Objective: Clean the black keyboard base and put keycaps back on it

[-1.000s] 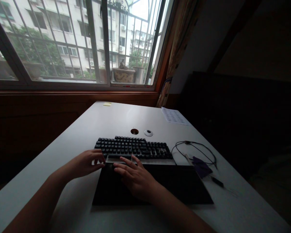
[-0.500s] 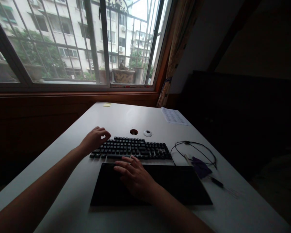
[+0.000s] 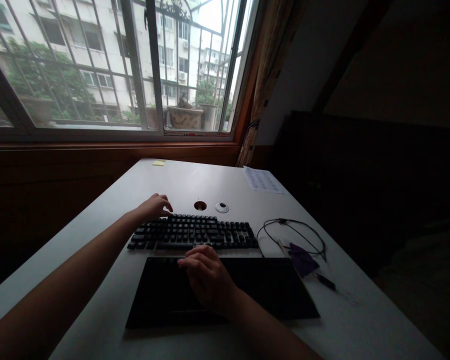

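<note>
A black keyboard (image 3: 206, 232) lies across the white desk, its cable running off the right side. Over its back left corner is my left hand (image 3: 154, 207), fingers bent and pinched downward at the back row of keys. What the fingertips hold, if anything, is too small to make out. In front of the keyboard rests a flat black panel (image 3: 262, 290). Above the panel's left half sits my right hand (image 3: 208, 277), fingers drawn together and curled. Anything in that grip is hidden.
To the right are a looped black cable (image 3: 303, 225), a purple cloth (image 3: 302, 260) and a black-handled tool with thin wires (image 3: 326, 282). Printed paper (image 3: 264, 180) and a yellow sticky note (image 3: 158, 163) lie at the back. A cable hole (image 3: 200, 205) and its white ring cover (image 3: 221, 207) are behind the keyboard.
My right hand's fingers have gone from spread to drawn together. My left hand has moved slightly along the keyboard's back edge. The whole view has shifted a little.
</note>
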Available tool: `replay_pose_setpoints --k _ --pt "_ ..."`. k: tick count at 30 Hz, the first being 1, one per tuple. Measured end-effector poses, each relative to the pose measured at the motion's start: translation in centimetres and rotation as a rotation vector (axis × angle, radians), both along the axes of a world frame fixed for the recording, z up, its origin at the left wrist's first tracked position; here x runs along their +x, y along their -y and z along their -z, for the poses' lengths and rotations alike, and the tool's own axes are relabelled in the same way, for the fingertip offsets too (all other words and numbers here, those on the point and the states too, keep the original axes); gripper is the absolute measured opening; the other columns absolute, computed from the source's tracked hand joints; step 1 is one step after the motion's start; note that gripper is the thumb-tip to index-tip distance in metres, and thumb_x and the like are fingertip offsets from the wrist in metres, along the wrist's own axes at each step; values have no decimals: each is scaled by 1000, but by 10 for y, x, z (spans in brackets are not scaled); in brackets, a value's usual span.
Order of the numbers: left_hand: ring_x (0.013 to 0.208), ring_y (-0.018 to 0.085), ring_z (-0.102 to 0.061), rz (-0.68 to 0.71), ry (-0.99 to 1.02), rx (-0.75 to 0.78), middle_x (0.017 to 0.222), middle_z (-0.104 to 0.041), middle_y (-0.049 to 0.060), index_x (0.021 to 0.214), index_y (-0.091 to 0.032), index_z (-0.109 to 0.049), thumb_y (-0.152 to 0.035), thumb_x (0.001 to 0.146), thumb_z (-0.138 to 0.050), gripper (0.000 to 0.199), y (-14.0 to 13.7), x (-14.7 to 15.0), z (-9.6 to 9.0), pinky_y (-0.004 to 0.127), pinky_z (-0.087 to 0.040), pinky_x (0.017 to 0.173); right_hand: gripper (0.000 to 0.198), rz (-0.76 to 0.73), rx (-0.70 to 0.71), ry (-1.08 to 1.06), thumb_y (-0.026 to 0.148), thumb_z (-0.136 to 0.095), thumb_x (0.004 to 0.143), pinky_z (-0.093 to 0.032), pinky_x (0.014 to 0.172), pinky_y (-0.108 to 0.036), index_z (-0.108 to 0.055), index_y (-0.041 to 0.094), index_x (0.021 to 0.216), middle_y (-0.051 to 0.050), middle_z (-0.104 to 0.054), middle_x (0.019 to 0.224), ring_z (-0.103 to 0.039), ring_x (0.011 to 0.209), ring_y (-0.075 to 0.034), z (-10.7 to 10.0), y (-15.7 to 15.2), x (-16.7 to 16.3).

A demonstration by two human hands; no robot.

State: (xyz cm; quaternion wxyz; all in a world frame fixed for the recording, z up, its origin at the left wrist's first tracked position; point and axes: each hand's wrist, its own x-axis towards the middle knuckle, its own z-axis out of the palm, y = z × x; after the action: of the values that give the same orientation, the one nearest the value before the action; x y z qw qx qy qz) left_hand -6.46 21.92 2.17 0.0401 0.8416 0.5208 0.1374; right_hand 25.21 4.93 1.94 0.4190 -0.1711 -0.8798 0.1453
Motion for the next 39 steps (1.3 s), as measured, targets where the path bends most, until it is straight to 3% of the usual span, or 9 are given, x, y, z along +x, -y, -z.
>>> replay_pose_setpoints --k 9,15,23,29,34,39 --pt "93 27 -64 -23 15 -11 96 -72 9 85 -28 -85 -55 82 -78 27 -7 -7 9 35 -48 91 34 5 -29 -32 12 -50 97 -51 94 -42 -59 28 125 -3 -76 103 -64 102 -22 -1 0 0" --pt "90 27 -65 -83 48 13 94 -72 9 85 -25 -83 -50 83 -77 26 -4 -16 12 36 -50 85 33 18 -55 -95 11 -50 98 -52 91 -41 -60 27 124 -2 -76 98 -64 97 -21 -2 0 1" --pt "80 21 -68 -59 189 59 93 -68 8 88 -20 -81 -53 88 -70 35 16 -15 -7 32 -54 76 27 143 -252 -289 15 -48 100 -54 85 -38 -63 28 118 -1 -74 91 -64 91 -21 -2 -4 3" --pt "78 17 -69 83 287 13 96 -73 6 95 -20 -77 -39 93 -66 22 65 24 -26 27 -55 72 20 328 -530 -507 25 -48 101 -51 82 -36 -61 26 117 -2 -71 96 -65 88 -19 5 -14 5" --pt "79 17 -69 186 299 -41 91 -75 2 94 -22 -74 -25 89 -71 7 117 75 -25 27 -54 74 17 422 -561 -642 29 -46 102 -50 86 -37 -59 24 112 -2 -67 94 -63 91 -20 5 -17 8" --pt "90 21 -70 233 264 -94 99 -74 4 100 -23 -74 -18 88 -72 13 144 111 -20 29 -55 78 15 467 -573 -735 30 -47 101 -49 85 -37 -59 24 107 -2 -64 91 -60 88 -20 3 -18 9"
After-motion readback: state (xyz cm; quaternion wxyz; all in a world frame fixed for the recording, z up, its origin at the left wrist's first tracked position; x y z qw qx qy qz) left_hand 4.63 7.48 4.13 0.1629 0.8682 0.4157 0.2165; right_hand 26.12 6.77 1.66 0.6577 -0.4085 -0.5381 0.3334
